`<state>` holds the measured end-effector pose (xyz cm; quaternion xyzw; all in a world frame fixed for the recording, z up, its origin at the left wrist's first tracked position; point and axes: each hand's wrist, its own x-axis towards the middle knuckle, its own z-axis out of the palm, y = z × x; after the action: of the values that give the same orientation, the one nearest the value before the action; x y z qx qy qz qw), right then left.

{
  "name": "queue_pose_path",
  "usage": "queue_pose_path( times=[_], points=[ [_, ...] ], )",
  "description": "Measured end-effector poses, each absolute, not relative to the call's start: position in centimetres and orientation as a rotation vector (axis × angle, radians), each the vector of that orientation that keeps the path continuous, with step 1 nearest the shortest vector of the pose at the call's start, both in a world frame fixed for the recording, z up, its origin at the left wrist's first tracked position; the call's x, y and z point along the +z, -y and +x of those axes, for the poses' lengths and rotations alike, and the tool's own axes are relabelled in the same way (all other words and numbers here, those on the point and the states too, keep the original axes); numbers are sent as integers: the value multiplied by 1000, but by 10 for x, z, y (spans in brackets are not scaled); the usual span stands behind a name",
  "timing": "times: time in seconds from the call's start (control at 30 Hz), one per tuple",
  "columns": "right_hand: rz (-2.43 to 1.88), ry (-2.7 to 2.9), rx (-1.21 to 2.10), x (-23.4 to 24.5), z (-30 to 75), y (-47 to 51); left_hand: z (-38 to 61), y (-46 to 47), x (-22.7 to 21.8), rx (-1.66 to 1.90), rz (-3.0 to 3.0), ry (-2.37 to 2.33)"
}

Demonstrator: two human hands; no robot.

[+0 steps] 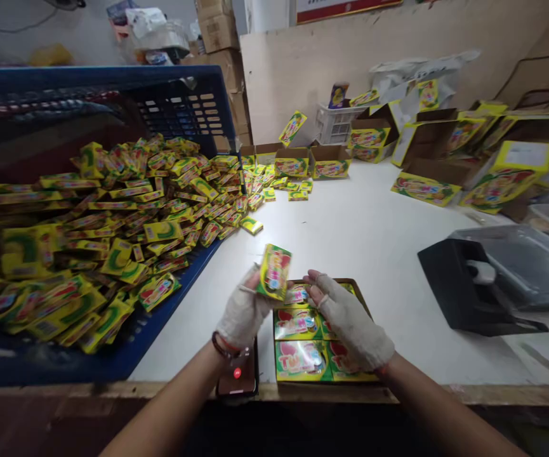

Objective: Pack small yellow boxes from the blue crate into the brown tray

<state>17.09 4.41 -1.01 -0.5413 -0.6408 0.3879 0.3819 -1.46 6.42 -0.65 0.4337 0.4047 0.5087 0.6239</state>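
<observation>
Nearest of all, a phone (237,376) lies at the desk (374,235) edge under the left wrist, and just beyond it the left hand (244,312), in a pale fingerless glove, pinches a small yellow packet (275,271) upright by its lower edge, above the far left corner of a shallow box (303,355) already lined with the same packets. That packet looks light, thin cardboard, easily crushed, best held by its narrow edges as now. The right hand (350,320) rests open-fingered on the box, hiding its right side, and the printing is too blurred to read.
</observation>
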Motion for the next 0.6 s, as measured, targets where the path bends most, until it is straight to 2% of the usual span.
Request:
queue_pose_path(
  times=[0.07, 0.13, 0.27, 0.37, 0.47, 0.53, 0.6],
  points=[
    [-1321, 1552, 1189, 2, 160, -48, -9, -36, -1, 1100, 1148, -896],
    [-1334, 1546, 1200, 10, 159, -50, -20, -24, 2, 1044, 1412, -1085],
    [-1424, 1804, 1020, 15, 175, -51, -103, -38, 1, 896, 1817, -1911],
    [-1413, 2079, 1008, 9, 177, -44, -181, -64, -8, 256, 1982, -2459],
    [-1290, 2317, 880, -8, 162, -29, -232, -80, -17, -248, 1919, -2556],
    [-1200, 2378, 705, -20, 152, -19, -241, -80, -20, -257, 1946, -2550],
    [-1149, 2391, 544, -29, 145, -12, -227, -75, -19, -1, 1918, -2552]
  ],
)
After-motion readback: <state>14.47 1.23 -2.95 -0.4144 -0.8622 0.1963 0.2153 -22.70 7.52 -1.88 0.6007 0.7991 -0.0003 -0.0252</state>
